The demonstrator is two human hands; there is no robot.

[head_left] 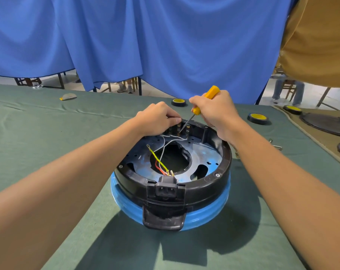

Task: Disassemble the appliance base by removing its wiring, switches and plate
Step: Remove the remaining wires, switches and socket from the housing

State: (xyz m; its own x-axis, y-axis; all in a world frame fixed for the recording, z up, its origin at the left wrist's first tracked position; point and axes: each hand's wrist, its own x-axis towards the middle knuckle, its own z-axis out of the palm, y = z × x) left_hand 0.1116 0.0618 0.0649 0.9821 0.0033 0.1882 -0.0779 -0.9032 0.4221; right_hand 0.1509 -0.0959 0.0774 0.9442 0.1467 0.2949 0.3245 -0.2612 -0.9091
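A round black plastic appliance base (204,184) with a blue lower band sat on the green cloth-covered table (48,123), its power socket (166,189) facing the person. Inside lay a bluish metal plate (202,156) with a large central hole, crossed by white wires (165,147), a yellow-green wire (158,159) and a red wire (157,166). The left hand (157,117) curled its fingers over the far rim, partly hiding the switch terminals (187,129). The right hand (215,110) gripped a yellow-handled screwdriver (212,92), tip at those terminals. Two yellow-and-black tape rolls (178,102) (257,118) lay beyond, before a blue curtain (145,45).
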